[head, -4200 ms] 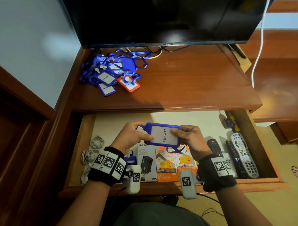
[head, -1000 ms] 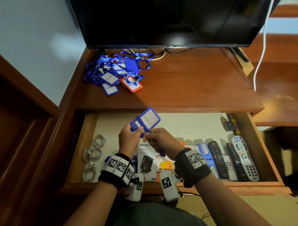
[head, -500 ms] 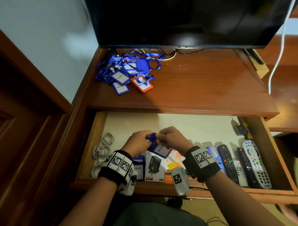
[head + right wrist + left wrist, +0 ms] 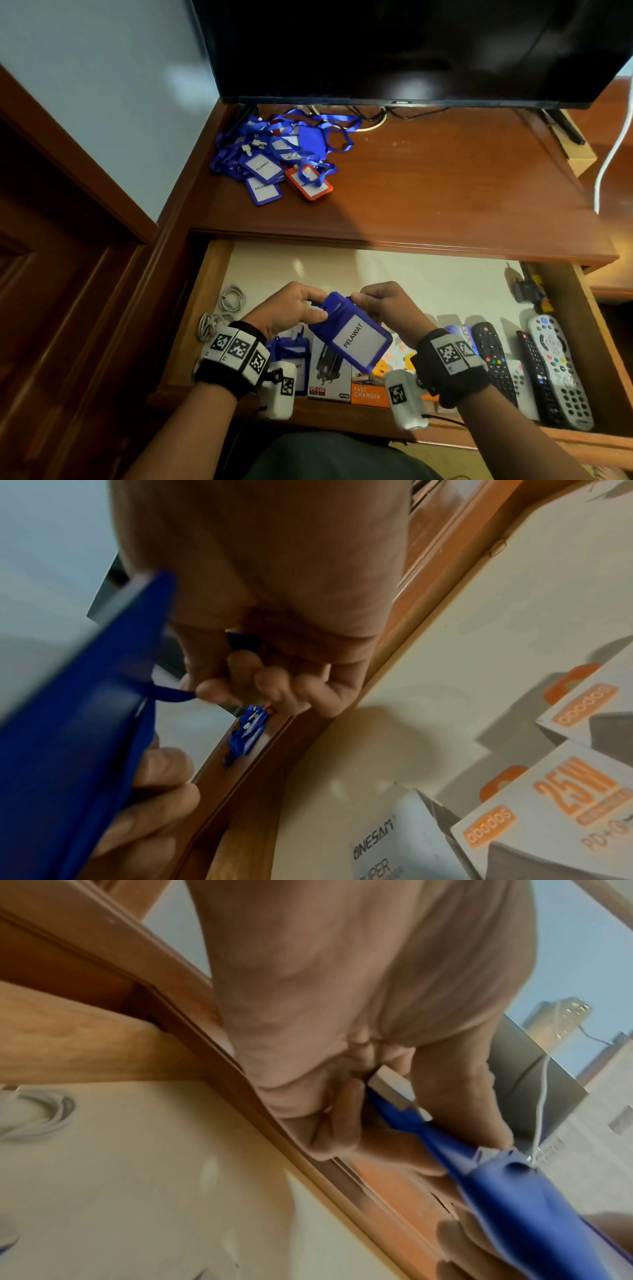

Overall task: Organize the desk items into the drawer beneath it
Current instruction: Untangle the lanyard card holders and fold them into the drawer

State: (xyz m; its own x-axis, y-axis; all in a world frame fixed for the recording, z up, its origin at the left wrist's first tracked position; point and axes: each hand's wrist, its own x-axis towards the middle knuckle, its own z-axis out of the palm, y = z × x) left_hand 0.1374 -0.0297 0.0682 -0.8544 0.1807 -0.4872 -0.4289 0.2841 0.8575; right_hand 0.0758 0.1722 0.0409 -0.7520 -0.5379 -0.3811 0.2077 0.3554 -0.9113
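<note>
Both hands hold one blue badge holder (image 4: 352, 335) above the open drawer (image 4: 191, 318). Left hand (image 4: 289, 311) pinches its top-left end; in the left wrist view its fingers (image 4: 346, 1112) curl around the white clip (image 4: 390, 1088) and the blue strap end. Right hand (image 4: 387, 308) grips the top-right corner; in the right wrist view its fingertips (image 4: 209, 691) pinch a thin blue lanyard loop (image 4: 171, 696) coming off the holder. Holder is tilted, card face up, "PELAWAT" readable, clear of the drawer floor, over the charger boxes.

Drawer contents, left to right:
- white cables (image 4: 222, 311) coiled near the left wall
- another blue badge (image 4: 291, 356) lying flat, partly hidden by the left wrist
- charger boxes (image 4: 366, 390) along the front edge, one marked "FAST CHARGER"
- remotes (image 4: 548, 363) side by side at the right end
- small dark tool (image 4: 529, 287) at the back right corner, can't tell what it is

Desk (image 4: 445, 192) above: a tangled pile of lanyards (image 4: 284, 154) with blue badges and one orange badge (image 4: 310, 183), back left, just below the TV (image 4: 394, 48). White cord (image 4: 613, 147) hangs at the right edge.
</note>
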